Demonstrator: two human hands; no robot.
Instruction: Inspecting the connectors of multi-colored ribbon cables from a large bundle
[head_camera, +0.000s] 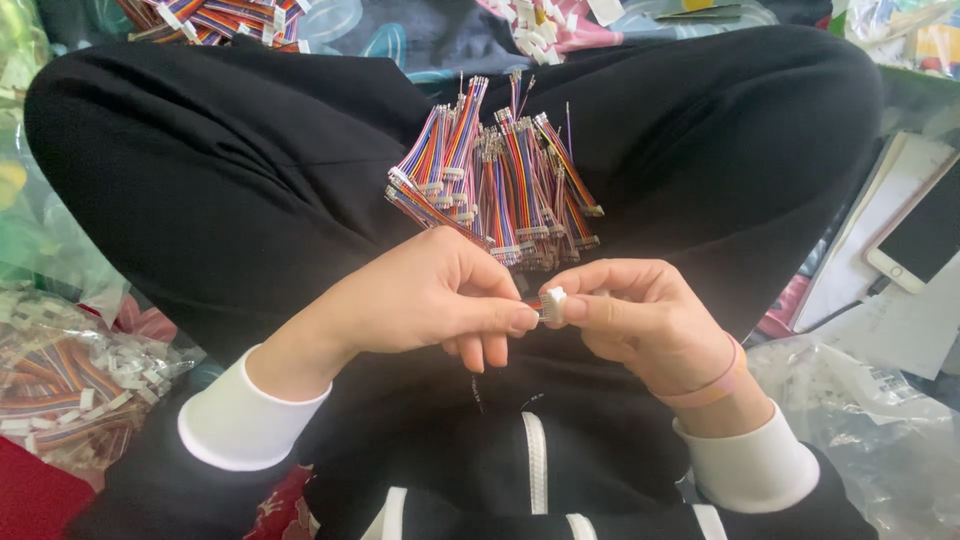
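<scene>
My left hand (420, 300) and my right hand (640, 320) meet in front of me over my lap. The fingertips of both pinch a small white connector (553, 301) with a short striped ribbon cable end. Just beyond the hands, a pile of short multicoloured ribbon cables with white connectors (500, 180) rests on my black trousers (230, 170). A pink band sits on my right wrist (715, 385).
A clear bag of more cables and white connectors (70, 380) lies at the left. A crumpled clear plastic bag (870, 430) lies at the right. A phone (920, 235) and papers sit at the right edge. More cables (215, 20) lie at the top left.
</scene>
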